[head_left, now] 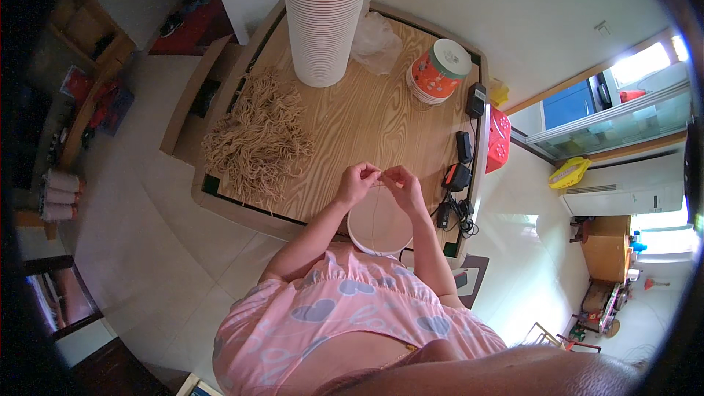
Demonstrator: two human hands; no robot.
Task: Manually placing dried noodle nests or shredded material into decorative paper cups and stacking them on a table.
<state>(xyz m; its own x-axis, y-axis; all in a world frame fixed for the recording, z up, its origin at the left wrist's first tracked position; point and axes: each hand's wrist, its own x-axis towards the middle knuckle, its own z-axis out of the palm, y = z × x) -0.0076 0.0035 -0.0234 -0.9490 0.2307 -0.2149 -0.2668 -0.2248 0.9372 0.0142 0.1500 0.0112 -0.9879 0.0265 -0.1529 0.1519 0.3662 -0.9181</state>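
My left hand [356,182] and my right hand [404,186] meet over the near edge of the table, fingers pinched together. Between the fingertips is a thin cord [375,211], which runs down over the round white paper bucket [389,229] between my forearms. The cord's ends are hidden by my fingers. To the left of my hands lies a loose heap of tan cords [260,136]. Beyond them stands a tall stack of white-rimmed paper buckets [323,29] with an orange printed top. A shorter orange bucket stack [436,73] sits upside down at the far right.
A crumpled clear plastic bag [377,42] lies by the tall stack. Black power adapters and cables [456,177] line the table's right edge. A red plastic stool [499,139] stands beyond that edge. An open cardboard box [192,121] is against the left side.
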